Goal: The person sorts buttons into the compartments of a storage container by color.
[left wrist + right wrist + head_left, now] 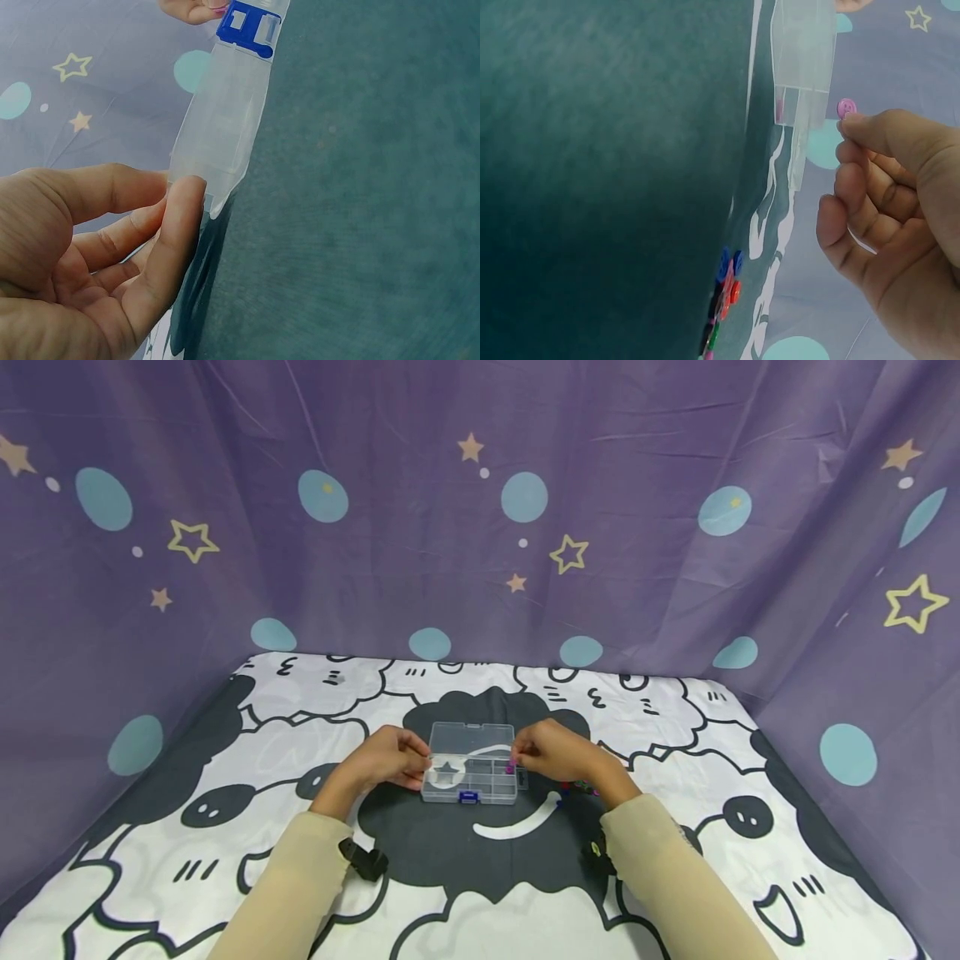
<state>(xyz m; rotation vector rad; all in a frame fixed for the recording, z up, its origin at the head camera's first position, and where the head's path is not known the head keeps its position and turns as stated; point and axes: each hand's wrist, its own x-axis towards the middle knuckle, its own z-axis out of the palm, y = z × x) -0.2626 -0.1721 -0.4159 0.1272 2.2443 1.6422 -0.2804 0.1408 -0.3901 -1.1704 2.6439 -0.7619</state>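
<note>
A clear plastic compartment box (pixel 490 797) with a blue latch (pixel 468 797) stands with its lid (pixel 472 737) raised at the back. My left hand (pixel 390 757) grips its left end, the fingertips pinching the corner in the left wrist view. Over the box's right end, my right hand (pixel 557 752) pinches a pink button (pixel 847 107) between thumb and fingertips. Something pink also shows through the box's right end wall (pixel 779 109) in the right wrist view.
Loose buttons (pixel 727 281) in red, blue, green and black lie to the right of the box, partly behind my right forearm in the head view. A yellow button (pixel 596 849) is nearer me. A patterned sheet (pixel 300 860) covers the surface; a purple curtain (pixel 420 568) hangs behind.
</note>
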